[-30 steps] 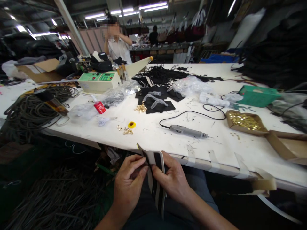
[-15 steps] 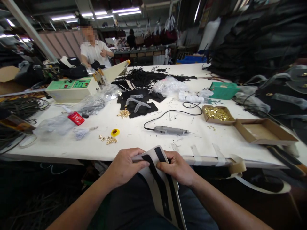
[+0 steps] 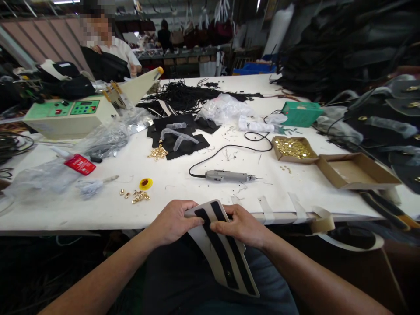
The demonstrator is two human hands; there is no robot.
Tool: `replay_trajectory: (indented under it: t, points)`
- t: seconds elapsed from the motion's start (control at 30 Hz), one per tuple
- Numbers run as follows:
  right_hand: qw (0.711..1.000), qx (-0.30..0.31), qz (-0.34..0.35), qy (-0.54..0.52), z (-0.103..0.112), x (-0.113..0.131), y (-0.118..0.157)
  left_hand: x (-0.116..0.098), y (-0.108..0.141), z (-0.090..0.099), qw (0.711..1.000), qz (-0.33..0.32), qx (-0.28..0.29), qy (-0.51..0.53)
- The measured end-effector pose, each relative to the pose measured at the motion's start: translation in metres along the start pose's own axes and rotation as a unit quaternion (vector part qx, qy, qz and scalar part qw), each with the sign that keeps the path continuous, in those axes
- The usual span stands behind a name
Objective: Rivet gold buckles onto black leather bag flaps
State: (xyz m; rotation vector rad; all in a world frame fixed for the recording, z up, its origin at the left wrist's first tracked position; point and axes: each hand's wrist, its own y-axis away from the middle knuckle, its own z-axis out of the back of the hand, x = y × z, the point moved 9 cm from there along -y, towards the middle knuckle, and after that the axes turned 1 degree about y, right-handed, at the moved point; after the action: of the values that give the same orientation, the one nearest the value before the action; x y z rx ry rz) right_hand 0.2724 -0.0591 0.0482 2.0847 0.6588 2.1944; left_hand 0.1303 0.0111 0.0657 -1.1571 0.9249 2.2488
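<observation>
— Fingers' state?
— Gripping: left hand (image 3: 175, 222) and right hand (image 3: 242, 225) both pinch the upper end of a thin pale panel with black stripes (image 3: 223, 251).
— Panel's location?
— Tilted above the dark-clothed lap (image 3: 179, 280), at the white tabletop's (image 3: 187, 190) near edge; a grey cylindrical corded tool (image 3: 226, 176) lies beyond.

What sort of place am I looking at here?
Probably a workshop making bags or similar goods: bags hang in the background, gold-coloured metal pieces fill a cardboard box, and a corded power tool lies on the white worktable.
</observation>
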Motion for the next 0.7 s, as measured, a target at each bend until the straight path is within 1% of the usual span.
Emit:
replay_trajectory:
  t: [0.1,0.2,0.3,0.47,0.57,0.63,0.7]
  points:
    - [0.997,-0.038,-0.020,0.067,0.006,-0.002,-0.006,0.004,-0.009,0.000,1.000,0.001,0.011,-0.001]
    - [0.987,-0.085,-0.022,0.131,0.012,-0.001,-0.012,0.011,-0.018,0.000,1.000,0.011,0.018,0.013]
    - [0.979,-0.119,-0.027,0.161,0.019,0.001,-0.016,0.016,-0.027,0.002,0.999,0.018,0.020,0.027]
    - [0.974,-0.137,-0.063,0.167,0.034,0.002,-0.025,0.016,-0.050,0.002,0.997,0.045,0.040,0.050]
    - [0.976,-0.138,-0.076,0.149,0.042,0.002,-0.030,0.015,-0.062,-0.001,0.992,0.063,0.061,0.090]
    - [0.979,-0.128,-0.098,0.125,0.043,-0.004,-0.029,0.018,-0.067,-0.006,0.988,0.084,0.078,0.105]
    - [0.981,-0.109,-0.125,0.098,0.039,-0.013,-0.025,0.022,-0.068,-0.013,0.985,0.104,0.101,0.091]
